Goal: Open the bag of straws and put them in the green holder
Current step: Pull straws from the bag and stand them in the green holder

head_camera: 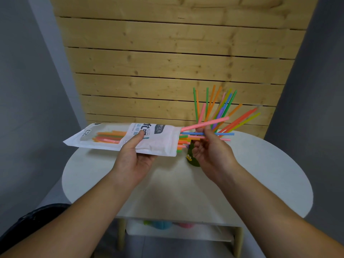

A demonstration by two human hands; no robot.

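My left hand [136, 155] grips a white straw bag [115, 138], held flat above the table with its open mouth pointing right. Coloured straw ends stick out of that mouth. My right hand [210, 146] pinches a few straws [216, 127], pink, blue and orange, partly drawn out of the bag. Behind my right hand stands the green holder [191, 159], mostly hidden, with several coloured straws [214, 105] fanning upward out of it.
The round white table [260, 174] stands against a wooden slat wall [167, 62]. A lower shelf [176, 231] under the table holds blurred coloured objects. Grey walls lie on both sides.
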